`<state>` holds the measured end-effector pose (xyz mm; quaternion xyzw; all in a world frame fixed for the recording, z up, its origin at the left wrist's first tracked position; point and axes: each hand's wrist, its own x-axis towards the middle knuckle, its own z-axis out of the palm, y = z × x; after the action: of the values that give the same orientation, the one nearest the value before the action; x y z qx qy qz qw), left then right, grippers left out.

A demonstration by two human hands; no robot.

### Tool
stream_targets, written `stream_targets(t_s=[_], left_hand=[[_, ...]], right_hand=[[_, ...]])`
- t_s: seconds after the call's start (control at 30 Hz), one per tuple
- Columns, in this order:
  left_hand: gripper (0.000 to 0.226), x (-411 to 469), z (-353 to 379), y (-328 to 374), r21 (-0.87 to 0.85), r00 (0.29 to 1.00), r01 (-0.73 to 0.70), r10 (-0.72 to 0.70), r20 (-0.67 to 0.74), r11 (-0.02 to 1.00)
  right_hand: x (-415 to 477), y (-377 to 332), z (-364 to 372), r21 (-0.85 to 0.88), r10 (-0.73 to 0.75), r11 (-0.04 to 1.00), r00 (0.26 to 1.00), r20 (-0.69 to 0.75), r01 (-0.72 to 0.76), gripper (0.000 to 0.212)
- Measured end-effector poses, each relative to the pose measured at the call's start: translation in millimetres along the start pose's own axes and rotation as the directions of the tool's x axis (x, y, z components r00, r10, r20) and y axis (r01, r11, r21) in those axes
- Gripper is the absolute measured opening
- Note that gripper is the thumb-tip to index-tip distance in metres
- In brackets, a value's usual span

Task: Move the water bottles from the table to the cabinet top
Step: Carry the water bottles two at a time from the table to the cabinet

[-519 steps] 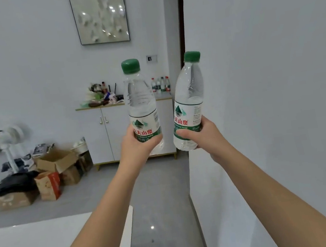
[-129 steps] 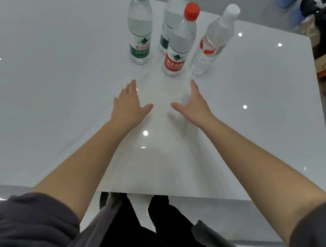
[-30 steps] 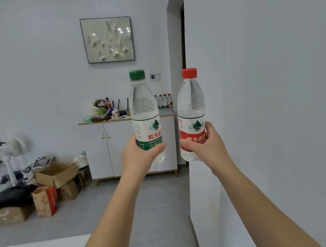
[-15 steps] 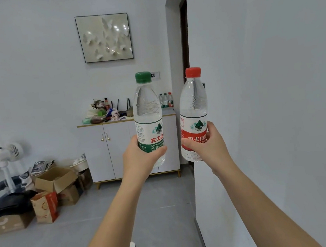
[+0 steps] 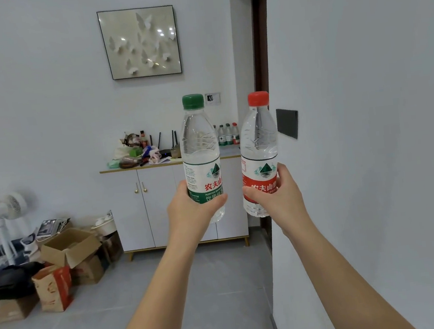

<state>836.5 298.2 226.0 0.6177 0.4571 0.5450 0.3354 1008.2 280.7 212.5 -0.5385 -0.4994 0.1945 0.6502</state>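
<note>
The left grip [image 5: 189,213] is holding the green-cap bottle [image 5: 199,144], the right grip [image 5: 282,200] the red-cap bottle [image 5: 260,137]; keeping both upright while approaching the cabinet [image 5: 129,209] is advisable.

Butterfly picture [image 5: 139,42] on wall [image 5: 38,76]; fan [image 5: 7,207], boxes [image 5: 68,246] on floor [image 5: 120,324]

Home living room: cabinet [image 5: 139,200], wall art [image 5: 139,42], fan [image 5: 7,212]

We log left bottle [image 5: 199,144] beside right bottle [image 5: 260,137] at 12 o'clock, cabinet [image 5: 158,206] behind them, boxes [image 5: 68,249] on floor [image 5: 224,285] at 9 o'clock.
</note>
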Motion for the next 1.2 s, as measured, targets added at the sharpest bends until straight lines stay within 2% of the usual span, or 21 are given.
stream_targets(t_s=[0.3,0.63,1.2], left_hand=[[0.053,137,53,-36,0.002,0.999,0.011,-0.011,-0.041,1.000],[0.052,253,98,-87,-0.054,0.999,0.038,-0.039,-0.019,0.998],[0.057,539,136,-187,-0.088,0.998,0.019,-0.013,0.061,0.996]], right_hand=[[143,51,40,0.000,-0.025,1.000,0.999,-0.028,0.025,0.070],[248,110,78,0.022,0.015,1.000,0.997,-0.075,-0.013,0.075],[470,216,210,-0.047,0.035,0.998,0.990,-0.136,-0.042,0.063]])
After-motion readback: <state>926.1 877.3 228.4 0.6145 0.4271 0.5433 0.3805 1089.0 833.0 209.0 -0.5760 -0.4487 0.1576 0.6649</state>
